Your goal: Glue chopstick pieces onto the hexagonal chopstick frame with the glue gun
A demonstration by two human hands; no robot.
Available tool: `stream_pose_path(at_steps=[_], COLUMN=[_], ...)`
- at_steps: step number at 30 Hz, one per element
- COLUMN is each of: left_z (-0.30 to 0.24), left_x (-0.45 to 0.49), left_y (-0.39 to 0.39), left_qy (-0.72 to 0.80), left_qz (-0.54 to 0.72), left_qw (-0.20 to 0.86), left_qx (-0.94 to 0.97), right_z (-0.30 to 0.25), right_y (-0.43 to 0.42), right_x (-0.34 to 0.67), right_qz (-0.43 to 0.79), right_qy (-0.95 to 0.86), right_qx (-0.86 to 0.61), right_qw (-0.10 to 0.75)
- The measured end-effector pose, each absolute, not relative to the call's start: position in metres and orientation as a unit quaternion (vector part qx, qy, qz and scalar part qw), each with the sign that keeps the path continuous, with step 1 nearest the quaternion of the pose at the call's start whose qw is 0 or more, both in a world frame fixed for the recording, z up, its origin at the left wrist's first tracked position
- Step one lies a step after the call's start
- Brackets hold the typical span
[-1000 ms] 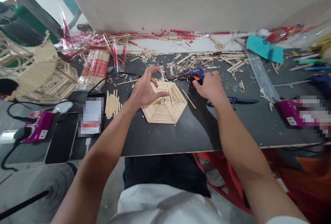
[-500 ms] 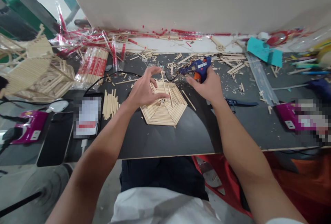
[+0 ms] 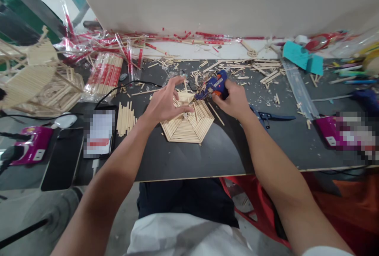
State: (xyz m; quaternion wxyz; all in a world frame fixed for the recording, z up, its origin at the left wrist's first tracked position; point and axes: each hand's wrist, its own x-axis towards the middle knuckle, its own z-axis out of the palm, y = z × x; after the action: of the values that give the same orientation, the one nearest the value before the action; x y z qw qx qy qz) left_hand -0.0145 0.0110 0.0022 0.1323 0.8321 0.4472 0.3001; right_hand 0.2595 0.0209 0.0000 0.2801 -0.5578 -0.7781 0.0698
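A flat, many-sided panel (image 3: 186,131) made of rows of thin wooden sticks lies on the dark table. Above its far left part is my left hand (image 3: 162,104), thumb and forefinger closed on the two ends of a short wooden stick (image 3: 186,86). My right hand (image 3: 235,100) is wrapped around the handle of a blue hot glue gun (image 3: 215,84) with an orange trigger. The gun's nozzle points left and down, close to the held stick; whether they touch I cannot tell. Another stick (image 3: 216,114) lies just right of the panel.
Left of the panel lies a row of cut sticks (image 3: 126,118), beside two phones (image 3: 62,157). Blue-handled pliers (image 3: 275,117) rest to the right. Stick scraps (image 3: 263,66) and plastic wrappers litter the back. A stick-built model (image 3: 32,74) stands far left.
My right hand has brought the glue gun left and down, so its nozzle is now over the panel near the held stick. My left hand has stayed nearly still.
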Motion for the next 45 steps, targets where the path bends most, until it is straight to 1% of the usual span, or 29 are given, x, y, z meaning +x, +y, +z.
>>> stream_pose_path(at_steps=[13,32,39,45], left_z=[0.0047,0.0083,0.0079,0.0098], left_x=[-0.0157,-0.0155,-0.0159,-0.0149], left_y=[0.0111,0.0090,0.0090,0.0080], left_qy=[0.455,0.447,0.445,0.442], left_qz=[0.294,0.272,0.271,0.264], left_qw=[0.141,0.137,0.133,0.125], left_qx=[0.828,0.841,0.843,0.848], right_z=[-0.0030,-0.0068,-0.0046,-0.0027], right_y=[0.0226,0.0239,0.0225,0.0227], right_x=[0.2628,0.2652,0.2637,0.2636], right_qz=[0.095,0.074,0.077,0.079], right_qy=[-0.785,-0.773,-0.763,-0.762], right_qx=[-0.552,-0.566,-0.585,-0.579], right_qw=[0.266,0.277,0.266,0.280])
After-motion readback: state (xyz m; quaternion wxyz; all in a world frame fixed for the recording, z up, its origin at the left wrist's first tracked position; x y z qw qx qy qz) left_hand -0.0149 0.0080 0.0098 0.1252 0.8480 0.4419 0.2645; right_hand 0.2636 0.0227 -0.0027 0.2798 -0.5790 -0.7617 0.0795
